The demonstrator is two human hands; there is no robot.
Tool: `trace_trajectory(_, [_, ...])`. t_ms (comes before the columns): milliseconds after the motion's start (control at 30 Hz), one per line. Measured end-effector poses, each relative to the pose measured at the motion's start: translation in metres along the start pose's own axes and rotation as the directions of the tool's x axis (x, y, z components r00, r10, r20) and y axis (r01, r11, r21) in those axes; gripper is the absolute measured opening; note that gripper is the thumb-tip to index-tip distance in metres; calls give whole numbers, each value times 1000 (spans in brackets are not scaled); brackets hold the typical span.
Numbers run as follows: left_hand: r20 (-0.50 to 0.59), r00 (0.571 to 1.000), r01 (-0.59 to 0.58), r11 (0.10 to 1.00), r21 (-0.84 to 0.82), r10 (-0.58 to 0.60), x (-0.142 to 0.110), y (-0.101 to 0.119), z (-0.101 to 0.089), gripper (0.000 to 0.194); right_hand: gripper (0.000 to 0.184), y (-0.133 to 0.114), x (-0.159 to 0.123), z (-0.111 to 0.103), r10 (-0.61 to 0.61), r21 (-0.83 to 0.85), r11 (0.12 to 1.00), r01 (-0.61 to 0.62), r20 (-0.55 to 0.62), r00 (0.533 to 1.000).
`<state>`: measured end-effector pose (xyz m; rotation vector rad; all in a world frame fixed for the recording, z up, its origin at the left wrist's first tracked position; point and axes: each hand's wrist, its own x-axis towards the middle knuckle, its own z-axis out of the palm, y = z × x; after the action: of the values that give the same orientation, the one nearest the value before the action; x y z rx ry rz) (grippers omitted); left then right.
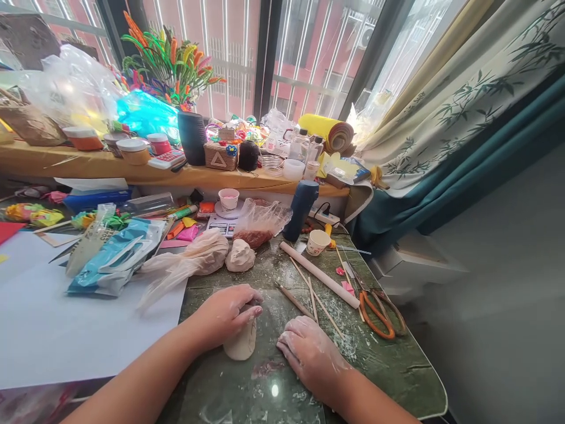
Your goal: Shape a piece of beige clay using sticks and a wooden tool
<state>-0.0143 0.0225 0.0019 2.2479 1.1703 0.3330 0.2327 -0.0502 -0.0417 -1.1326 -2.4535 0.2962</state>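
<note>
A flattened, elongated piece of pale clay (241, 346) lies on the clear sheet (212, 377) in front of me. My left hand (233, 312) rests over its far end, fingers curled and thumb bent across it. To the right, my right hand (306, 350) is on the sheet, apart from the clay, with powdery fingers curled together and nothing visible in them. Beyond the hands sits a rough clay lump (241, 256). A pointed wooden tool (295, 300), thin sticks (314, 300) and a pale rolling pin (318, 275) lie between the right hand and the far side.
Orange-handled scissors (375, 312) lie near the table's right edge. A paper cup (318, 242) and a dark blue bottle (301, 210) stand farther back. Plastic bags, a blue packet (117, 259) and white paper (39, 324) are at the left. The ledge (260, 183) behind is crowded.
</note>
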Motion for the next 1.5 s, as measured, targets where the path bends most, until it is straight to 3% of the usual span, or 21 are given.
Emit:
trace_trajectory(200, [-1, 1000, -2, 1000, 5, 2, 0, -2, 0, 26, 20, 13, 17, -15, 117, 148, 984, -99, -120, 986])
trace_trajectory(400, [5, 1000, -2, 1000, 7, 2, 0, -4, 1, 25, 17, 6, 5, -12, 157, 165, 974, -155, 0, 988])
trace_trajectory(667, [22, 1000, 1, 1000, 10, -1, 2, -4, 1, 25, 13, -1, -9, -5, 85, 69, 994, -90, 62, 994])
trace_trajectory(833, [25, 1000, 10, 1000, 11, -10, 3, -4, 0, 24, 6, -6, -10, -1, 216, 151, 966, -210, -19, 976])
trace_trajectory(933, [22, 1000, 8, 1000, 5, -8, 3, -3, -1, 24, 14, -7, -8, 4, 299, 202, 937, -285, -45, 953])
trace_trajectory(1200, [7, 1000, 23, 997, -73, -22, 3, -6, -1, 29, 19, -3, -3, 11, 95, 86, 992, -87, -94, 991])
trace_trajectory(1367, [-58, 989, 115, 962, -249, -134, 1, -10, -10, 33, 17, -1, -1, 10, 90, 91, 992, -83, -79, 993])
trace_trajectory(1500, [-103, 984, 115, 965, -234, -142, 1, -14, -13, 32, 15, -11, 15, 1, 125, 190, 977, -98, -138, 983])
